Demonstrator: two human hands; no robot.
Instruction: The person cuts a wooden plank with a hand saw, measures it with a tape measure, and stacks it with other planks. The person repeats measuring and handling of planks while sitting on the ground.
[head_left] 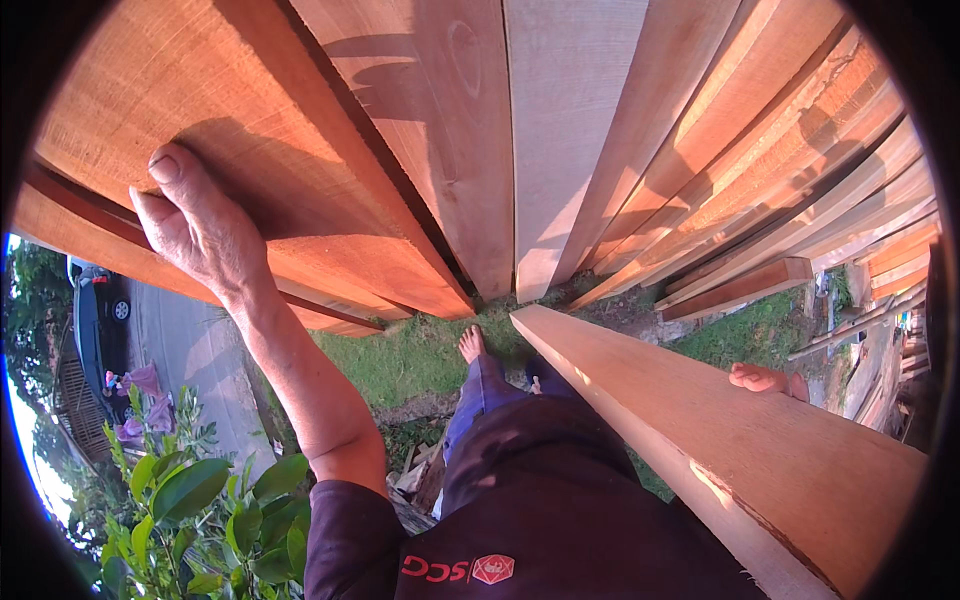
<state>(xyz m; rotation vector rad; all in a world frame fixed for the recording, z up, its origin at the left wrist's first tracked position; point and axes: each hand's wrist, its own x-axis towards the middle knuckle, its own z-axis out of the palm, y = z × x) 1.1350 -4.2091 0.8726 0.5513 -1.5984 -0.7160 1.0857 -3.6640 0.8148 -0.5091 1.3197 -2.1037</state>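
My left hand [205,230] grips the left edge of a wide orange-brown wooden plank [255,90] that stands upright at the upper left. Its thumb presses near the edge; the other fingers are mostly hidden. On my right, a thick, pale brown plank [730,435] slants from near my feet up toward the lower right, close against my body. Only the fingers of my right hand [768,380] show, curled over that plank's far edge; the rest of the hand is behind the wood.
More upright planks [575,110] stand in a row ahead, curving away to the right. Below them is grass [390,365], with my bare foot [471,344] on it. A leafy bush [190,500], a grey road [185,350] and a parked dark car [95,320] lie to the left.
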